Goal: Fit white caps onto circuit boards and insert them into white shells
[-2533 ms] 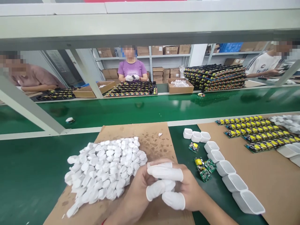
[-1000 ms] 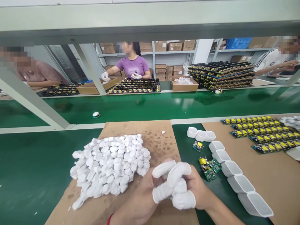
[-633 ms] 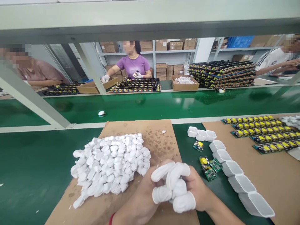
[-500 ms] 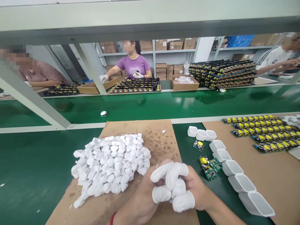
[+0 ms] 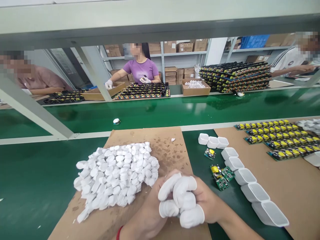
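Left hand (image 5: pixel 155 199) and right hand (image 5: pixel 206 198) are being bunched together, can't tell what's being pinched, if anything. Big heap of white pieces (image 5: pixel 117 173) is being carried by cardboard (image 5: pixel 172 156) just left, circuit boards (image 5: pixel 215 169) by the benchtop (image 5: pixel 198 165) on the right. Way back, a carton (image 5: pixel 117 89) is being reached toward by a co-worker (image 5: pixel 142 70).

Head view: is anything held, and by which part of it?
That cannot be told: the left hand and right hand meet, their white-covered fingers hiding anything between them.
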A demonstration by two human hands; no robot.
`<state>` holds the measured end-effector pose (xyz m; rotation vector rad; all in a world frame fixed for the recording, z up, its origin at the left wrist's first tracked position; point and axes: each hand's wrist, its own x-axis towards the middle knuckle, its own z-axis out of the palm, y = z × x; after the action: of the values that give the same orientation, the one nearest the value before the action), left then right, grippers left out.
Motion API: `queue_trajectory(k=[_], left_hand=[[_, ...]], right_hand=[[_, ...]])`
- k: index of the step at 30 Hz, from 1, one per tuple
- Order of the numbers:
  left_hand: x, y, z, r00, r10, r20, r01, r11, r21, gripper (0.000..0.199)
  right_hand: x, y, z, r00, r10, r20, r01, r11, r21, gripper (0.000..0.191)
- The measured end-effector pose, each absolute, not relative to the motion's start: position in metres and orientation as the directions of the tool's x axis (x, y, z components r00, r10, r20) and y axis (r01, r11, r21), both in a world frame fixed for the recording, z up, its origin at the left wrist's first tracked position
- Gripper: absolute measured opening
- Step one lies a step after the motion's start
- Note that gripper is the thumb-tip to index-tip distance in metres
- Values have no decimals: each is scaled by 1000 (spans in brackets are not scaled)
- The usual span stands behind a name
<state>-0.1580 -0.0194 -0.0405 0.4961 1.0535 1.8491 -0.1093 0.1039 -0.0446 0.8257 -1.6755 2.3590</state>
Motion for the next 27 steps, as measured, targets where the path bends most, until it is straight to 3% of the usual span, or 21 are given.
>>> queue_trajectory(k=[2,6,10,15,21,27], left_hand=[[-158,-19,-43,-455,889,-47,-568,-250,784,48],[-158,-19,-51,-393,916,-87,-646,-208,734,43],[-158,-22,-51,-430,899,-79,-629,-235,741,35],[-162,-23,-40,-465,883,-54,-433,-174,884,34],[-164,-24,-39,-452,890,-57,-458,-176,872,26],[-163,-22,-45,-437,892,-110,-542,-164,824,29]], right_hand=[[-108,104,-51,-863,-173,475,-371,-421,-828,25],[-107,103,-59,-884,-154,441,-291,-558,-777,57],[-109,105,-53,-809,-28,587,-556,-287,-780,40],[-110,106,-47,-769,-57,637,-633,-76,-771,35],[-111,103,-50,-709,-50,703,-700,-69,-711,31],[-109,102,-53,-799,-39,600,-582,-202,-788,47]])
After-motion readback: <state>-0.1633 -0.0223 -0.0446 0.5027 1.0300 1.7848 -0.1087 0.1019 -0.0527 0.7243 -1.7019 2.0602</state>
